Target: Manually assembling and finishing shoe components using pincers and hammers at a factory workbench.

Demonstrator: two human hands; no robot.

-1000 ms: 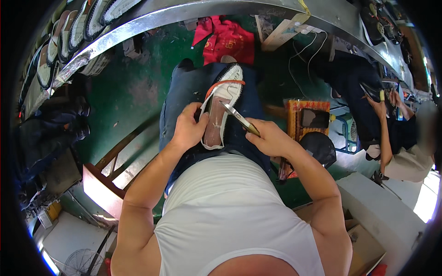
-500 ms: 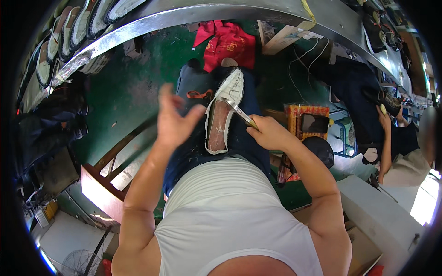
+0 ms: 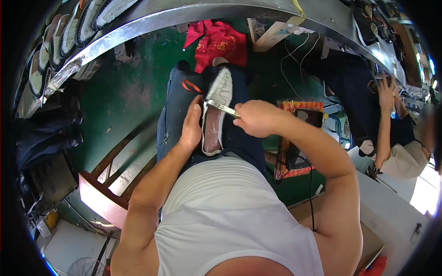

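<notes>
A shoe (image 3: 212,133) lies sole-up along my lap, its toe pointing away from me. A pale, stitched-edged material covers its front part, and a brownish inner surface shows behind. My left hand (image 3: 191,125) rests along the shoe's left side, fingers stretched out and palm toward it. My right hand (image 3: 258,118) is closed around the handle of a silver metal hand tool (image 3: 223,108). The tool's head lies over the shoe's middle, near its left edge; its exact kind is unclear. An orange loop (image 3: 190,86) lies on my left trouser leg.
A metal-edged bench (image 3: 152,28) curves across the far side, with several shoes (image 3: 69,34) at its left end. A red cloth (image 3: 221,43) lies on the floor beyond my knees. At right are a red-and-yellow box (image 3: 294,106) and another person's arm (image 3: 384,119).
My left hand has come down from the air onto the shoe's left side. The tool in my right hand has swung toward the shoe's left edge. A dark object beside the box has shifted.
</notes>
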